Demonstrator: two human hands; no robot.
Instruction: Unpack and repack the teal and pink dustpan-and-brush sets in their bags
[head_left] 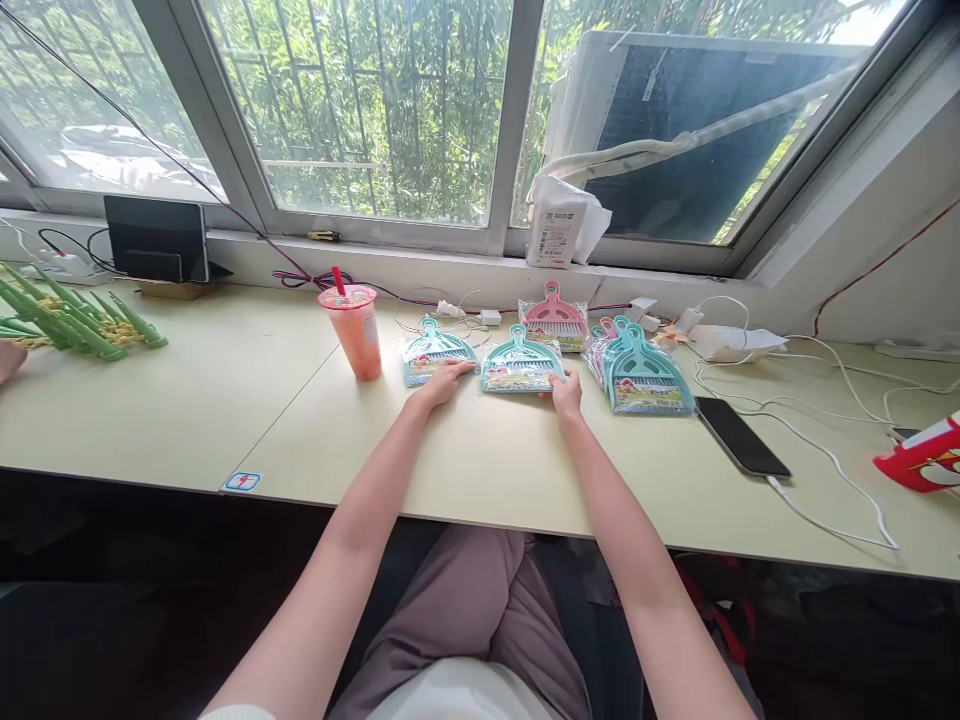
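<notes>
Your right fingers (pixel 573 385) pinch the middle teal dustpan-and-brush pack (pixel 517 370), seemingly steadying it; your left fingers (pixel 456 369) touch the left teal pack (pixel 427 362), grip unclear.

Separate teal dustpans (pixel 520 371): two
Separate pink dustpan (pixel 553 322): one seen
Stacked dustpans (pixel 649 376): several, teal and pink; overlap hides the exact number
Wearer's hands: two, a left hand (pixel 444 383) and a right hand (pixel 568 394)
Another person's hand (pixel 9 360): one, partly in view
Drink cup (pixel 358 335): one
Straw (pixel 339 281): one
Phone (pixel 742 437): one plainly seen
Tablet (pixel 156 236): one
White pack (pixel 556 234): one
Sticker (pixel 243 481): one
Green stalks (pixel 88 328): many, too tangled to count
Cables (pixel 832 446): several, exact number unclear
</notes>
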